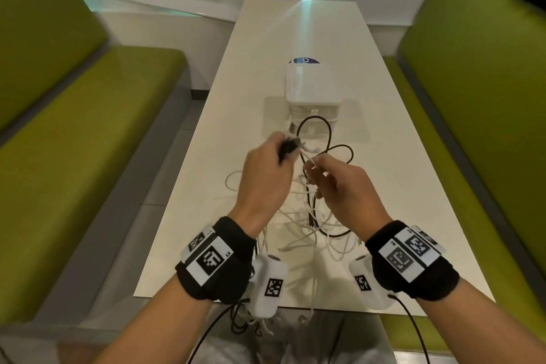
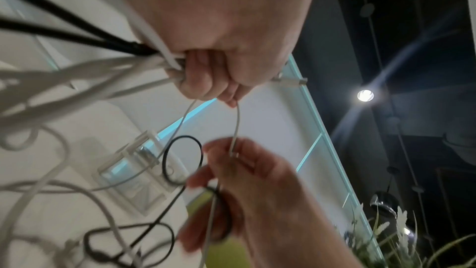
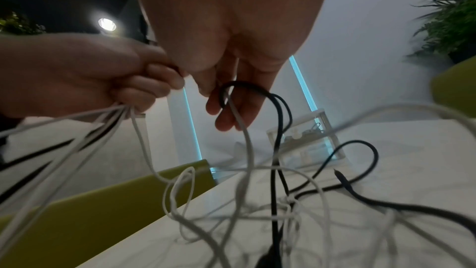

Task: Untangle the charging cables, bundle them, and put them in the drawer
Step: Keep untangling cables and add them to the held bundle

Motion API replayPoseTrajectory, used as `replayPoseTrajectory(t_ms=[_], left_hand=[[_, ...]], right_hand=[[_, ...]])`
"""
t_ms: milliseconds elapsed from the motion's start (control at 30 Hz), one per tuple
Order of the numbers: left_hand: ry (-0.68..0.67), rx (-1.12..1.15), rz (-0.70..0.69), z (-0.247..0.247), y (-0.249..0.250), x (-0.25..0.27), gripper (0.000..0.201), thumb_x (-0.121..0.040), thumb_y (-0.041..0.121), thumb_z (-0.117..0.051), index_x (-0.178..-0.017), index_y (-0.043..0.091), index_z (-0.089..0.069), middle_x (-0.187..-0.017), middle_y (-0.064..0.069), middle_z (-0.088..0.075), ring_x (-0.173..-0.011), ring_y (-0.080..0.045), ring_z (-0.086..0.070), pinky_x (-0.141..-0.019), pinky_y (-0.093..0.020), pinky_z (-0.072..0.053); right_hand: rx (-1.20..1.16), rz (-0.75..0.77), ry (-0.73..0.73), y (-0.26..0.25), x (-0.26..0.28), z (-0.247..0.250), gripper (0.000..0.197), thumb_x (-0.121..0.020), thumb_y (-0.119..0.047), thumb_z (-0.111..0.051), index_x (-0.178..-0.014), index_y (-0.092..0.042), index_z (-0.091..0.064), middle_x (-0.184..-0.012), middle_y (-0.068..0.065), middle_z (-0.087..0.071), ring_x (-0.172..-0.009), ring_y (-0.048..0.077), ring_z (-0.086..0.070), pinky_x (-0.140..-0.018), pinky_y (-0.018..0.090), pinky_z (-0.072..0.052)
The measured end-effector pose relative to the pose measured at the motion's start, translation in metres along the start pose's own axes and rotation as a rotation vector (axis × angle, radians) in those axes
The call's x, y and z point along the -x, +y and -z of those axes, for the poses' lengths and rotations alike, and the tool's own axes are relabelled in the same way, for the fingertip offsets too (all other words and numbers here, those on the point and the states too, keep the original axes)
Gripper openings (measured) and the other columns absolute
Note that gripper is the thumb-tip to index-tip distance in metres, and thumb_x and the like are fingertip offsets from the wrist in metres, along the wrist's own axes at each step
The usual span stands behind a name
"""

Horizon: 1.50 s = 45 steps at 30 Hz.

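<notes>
Both wrists sit closest in the head view; past them the left hand [image 1: 264, 177] fists a bunch of cable ends while the right hand [image 1: 339, 186] pinches one white strand. Most of the cables [image 1: 307, 224] sprawl on the worktop [image 1: 236, 91], short of the little drawer box [image 1: 313, 89].

Left wrist view: fingers [image 2: 203, 76] wrapped tight round black and white cords.

Right wrist view: black cable [image 3: 280, 109] looped over the right fingers [image 3: 226, 117].

Drawer box [image 1: 312, 89] contents perhaps cables, blurred.
</notes>
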<state>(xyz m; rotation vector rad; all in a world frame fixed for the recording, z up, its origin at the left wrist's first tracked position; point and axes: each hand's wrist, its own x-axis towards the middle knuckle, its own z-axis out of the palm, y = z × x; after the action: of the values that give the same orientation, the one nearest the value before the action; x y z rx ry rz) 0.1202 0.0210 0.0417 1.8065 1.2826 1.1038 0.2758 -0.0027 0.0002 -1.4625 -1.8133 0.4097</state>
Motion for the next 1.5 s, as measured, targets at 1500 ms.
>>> replayPoseTrajectory(t_ms=[1500], left_hand=[[0.159, 0.662, 0.062, 0.069, 0.022, -0.003, 0.047, -0.102, 0.033, -0.046, -0.056, 0.022, -0.05, -0.047, 0.009, -0.031, -0.039, -0.006, -0.02, -0.038, -0.02, -0.017]], right_hand=[[0.076, -0.222, -0.741, -0.038, 0.03, -0.024, 0.007, -0.09, -0.026, -0.062, -0.089, -0.02, -0.066, -0.073, -0.007, -0.065, -0.062, 0.011, -0.064, -0.058, 0.024, -0.052]])
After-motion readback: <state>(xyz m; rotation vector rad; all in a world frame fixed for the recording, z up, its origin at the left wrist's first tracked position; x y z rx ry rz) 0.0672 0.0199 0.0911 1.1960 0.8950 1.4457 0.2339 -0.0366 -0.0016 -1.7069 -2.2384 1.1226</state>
